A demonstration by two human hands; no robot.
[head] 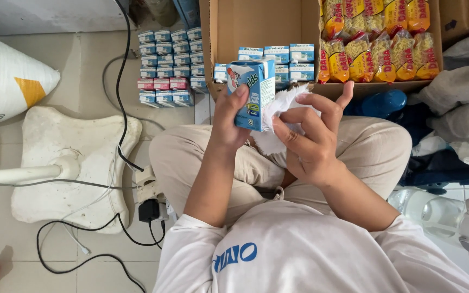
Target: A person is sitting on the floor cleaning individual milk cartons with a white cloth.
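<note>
My left hand (230, 120) grips a small blue and white drink carton (254, 93), held upright above my lap. My right hand (311, 137) presses a crumpled white cloth or tissue (281, 108) against the carton's right side, fingers partly spread. Behind the carton, an open cardboard box (229, 32) holds more small blue cartons (283, 58) in a row.
Several stacked small cartons (168, 66) stand on the tiled floor at the left. Yellow and red snack packets (378, 40) fill a box on the right. A white fan base (61, 163) with black cables, a power strip (149, 195), a white sack (4, 76) and folded clothes (462, 108) surround me.
</note>
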